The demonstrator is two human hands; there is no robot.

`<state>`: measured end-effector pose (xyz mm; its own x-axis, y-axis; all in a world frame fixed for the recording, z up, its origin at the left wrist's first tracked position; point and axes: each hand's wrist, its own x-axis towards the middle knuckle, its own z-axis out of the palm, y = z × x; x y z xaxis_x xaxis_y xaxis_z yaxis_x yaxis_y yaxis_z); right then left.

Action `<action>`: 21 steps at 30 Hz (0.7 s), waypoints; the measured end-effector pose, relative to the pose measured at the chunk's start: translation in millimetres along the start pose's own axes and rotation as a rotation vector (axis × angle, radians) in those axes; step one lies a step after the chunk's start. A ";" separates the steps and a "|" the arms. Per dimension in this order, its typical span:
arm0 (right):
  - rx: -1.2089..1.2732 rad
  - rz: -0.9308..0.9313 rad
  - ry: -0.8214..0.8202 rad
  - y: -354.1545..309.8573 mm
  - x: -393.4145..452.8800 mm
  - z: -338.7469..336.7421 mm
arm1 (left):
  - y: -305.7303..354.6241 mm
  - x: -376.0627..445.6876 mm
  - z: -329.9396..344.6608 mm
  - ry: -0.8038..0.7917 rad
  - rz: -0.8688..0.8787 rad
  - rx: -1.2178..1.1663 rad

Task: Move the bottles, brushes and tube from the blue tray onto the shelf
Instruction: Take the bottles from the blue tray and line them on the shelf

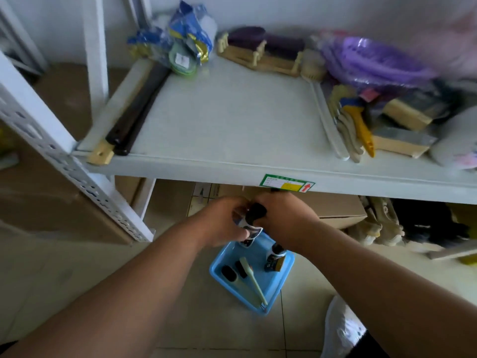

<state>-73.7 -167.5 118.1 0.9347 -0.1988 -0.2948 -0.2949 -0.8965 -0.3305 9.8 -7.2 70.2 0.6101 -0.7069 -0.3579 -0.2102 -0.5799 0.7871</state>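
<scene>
Both hands meet above the far edge of the shallow blue plastic tray [281, 280], which sits on the tiled floor below the front lip of the pale grey metal shelf [232, 120]. The left hand [222, 220] is curled around a small bottle with a black round cap and a dark-and-white label [251, 223], and the right hand [281, 215] closes on the same bottle from the other side; whether the right hand holds anything more behind it I cannot tell. The bottle looks lifted clear of the tray, though its lower end is blurred.

Still in the tray: a second dark bottle with a black cap [276, 255] at the right edge, beside what seems a tan block I cannot identify; a pale green long-handled brush [254, 281] lying across the middle towards the near corner; and a small black oval brush [229, 272] near the left edge. No tube can be made out.

So the step in hand, as I judge it, is the lifting of one bottle. The next move calls for raising it over the shelf's front lip and standing it upright on the bare middle, well apart from the clutter at the back and right edges
</scene>
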 end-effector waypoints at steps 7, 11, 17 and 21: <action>0.041 -0.088 0.052 -59.6 -80.3 -106.7 | 112.0 -72.9 -75.8 -0.108 0.120 0.341; 0.119 -0.194 0.212 -79.7 -99.8 -157.2 | 137.1 -107.0 -116.9 -0.013 0.200 0.088; 0.322 -0.311 0.452 -95.8 -68.2 -201.0 | 146.1 -89.4 -157.1 0.217 0.315 -0.097; 0.435 -0.305 0.478 -101.8 -13.9 -204.5 | 148.2 -47.6 -185.0 0.399 0.357 -0.132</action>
<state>-16.1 -154.4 339.3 0.9436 -0.2051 0.2600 0.0342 -0.7206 -0.6925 91.0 15.4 296.8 0.7662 -0.6269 0.1410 -0.3753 -0.2585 0.8901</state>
